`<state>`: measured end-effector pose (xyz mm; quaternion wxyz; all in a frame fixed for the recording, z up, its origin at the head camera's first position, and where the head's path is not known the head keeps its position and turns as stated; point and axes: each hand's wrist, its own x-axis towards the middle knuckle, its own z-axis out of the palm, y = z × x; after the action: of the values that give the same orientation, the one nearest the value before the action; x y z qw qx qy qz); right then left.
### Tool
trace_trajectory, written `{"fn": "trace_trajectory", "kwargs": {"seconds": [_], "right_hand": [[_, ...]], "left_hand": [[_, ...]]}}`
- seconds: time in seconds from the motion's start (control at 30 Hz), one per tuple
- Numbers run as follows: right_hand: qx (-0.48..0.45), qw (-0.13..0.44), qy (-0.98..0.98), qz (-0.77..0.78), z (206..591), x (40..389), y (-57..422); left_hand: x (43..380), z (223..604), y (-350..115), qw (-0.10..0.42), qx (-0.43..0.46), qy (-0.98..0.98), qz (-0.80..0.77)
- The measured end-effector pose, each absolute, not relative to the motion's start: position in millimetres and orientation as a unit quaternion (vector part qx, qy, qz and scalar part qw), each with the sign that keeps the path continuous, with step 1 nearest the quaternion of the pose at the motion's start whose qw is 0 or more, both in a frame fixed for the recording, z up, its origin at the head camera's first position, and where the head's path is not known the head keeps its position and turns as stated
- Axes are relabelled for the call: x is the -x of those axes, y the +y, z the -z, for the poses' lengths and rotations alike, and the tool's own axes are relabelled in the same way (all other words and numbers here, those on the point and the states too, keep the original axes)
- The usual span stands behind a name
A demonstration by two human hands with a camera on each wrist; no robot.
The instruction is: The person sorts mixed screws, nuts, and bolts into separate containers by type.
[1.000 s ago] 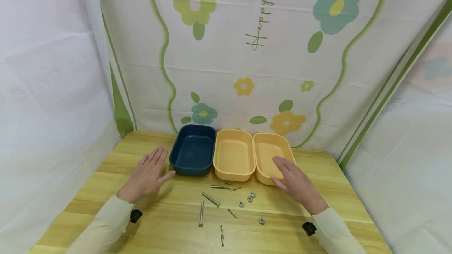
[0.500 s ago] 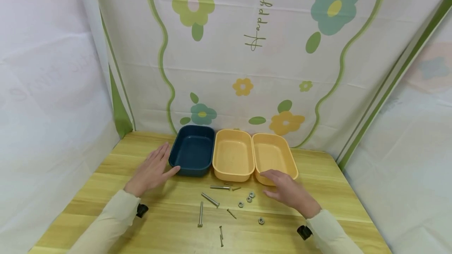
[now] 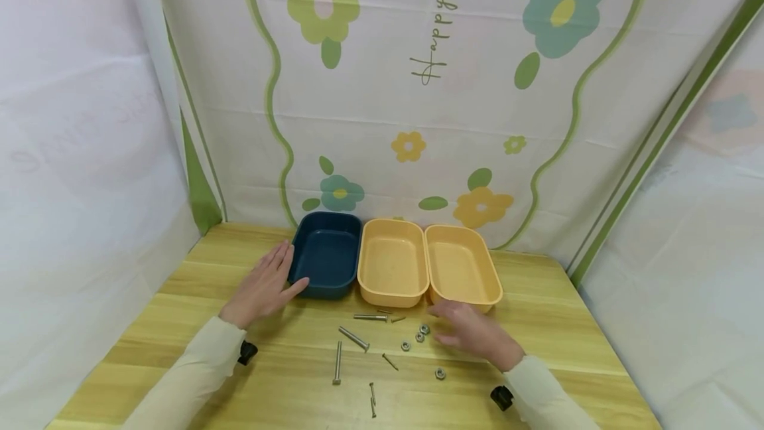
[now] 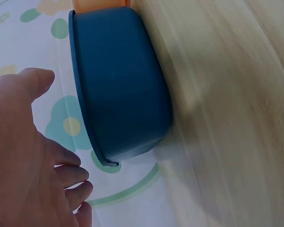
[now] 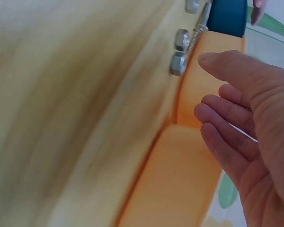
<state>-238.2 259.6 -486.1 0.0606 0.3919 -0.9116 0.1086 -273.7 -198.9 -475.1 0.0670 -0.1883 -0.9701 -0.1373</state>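
Note:
My left hand [image 3: 262, 289] hovers at the left front corner of the dark blue bin [image 3: 328, 254], fingers extended and thumb spread. In the left wrist view a gap separates the fingers from the blue bin's wall [image 4: 120, 80]. My right hand [image 3: 474, 334] is in front of the right yellow bin [image 3: 462, 264], its fingers relaxed and nothing in them. Just left of it lie hex nuts [image 3: 424, 329], also seen beside the thumb in the right wrist view. Bolts [image 3: 355, 338] and small screws [image 3: 390, 361] lie scattered on the table.
A middle yellow bin [image 3: 394, 261] stands between the other two. A single nut [image 3: 440, 373] lies nearer the front, with thin screws [image 3: 373, 400] to its left. The wooden table [image 3: 286, 377] backs onto a flowered cloth [image 3: 370, 105], and cloth hangs on both sides.
My right hand has moved down and left, from over the right yellow bin to beside the nuts. My left hand has shifted slightly right, toward the blue bin.

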Motion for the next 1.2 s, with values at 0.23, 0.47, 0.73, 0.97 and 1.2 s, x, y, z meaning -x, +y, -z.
{"fn": "trace_trajectory", "kwargs": {"seconds": [0.23,0.47,0.73,0.97,1.2], "right_hand": [[-0.386,0.039,-0.914,-0.117,498.4,244.9,254.1],[-0.392,0.026,-0.908,-0.142,505.9,252.0,249.1],[-0.39,-0.007,-0.907,-0.158,507.1,257.0,248.1],[-0.39,-0.016,-0.906,-0.164,505.0,257.0,247.0],[-0.383,-0.025,-0.908,-0.169,505.2,257.9,246.2]], "left_hand": [[280.0,481.8,-196.6,0.067,0.183,-0.97,0.149],[282.3,487.5,-195.4,0.059,0.178,-0.971,0.15],[282.3,489.2,-194.5,0.062,0.174,-0.972,0.146],[282.6,490.8,-194.6,0.061,0.175,-0.971,0.152],[284.6,495.5,-195.2,0.063,0.173,-0.973,0.142]]}}
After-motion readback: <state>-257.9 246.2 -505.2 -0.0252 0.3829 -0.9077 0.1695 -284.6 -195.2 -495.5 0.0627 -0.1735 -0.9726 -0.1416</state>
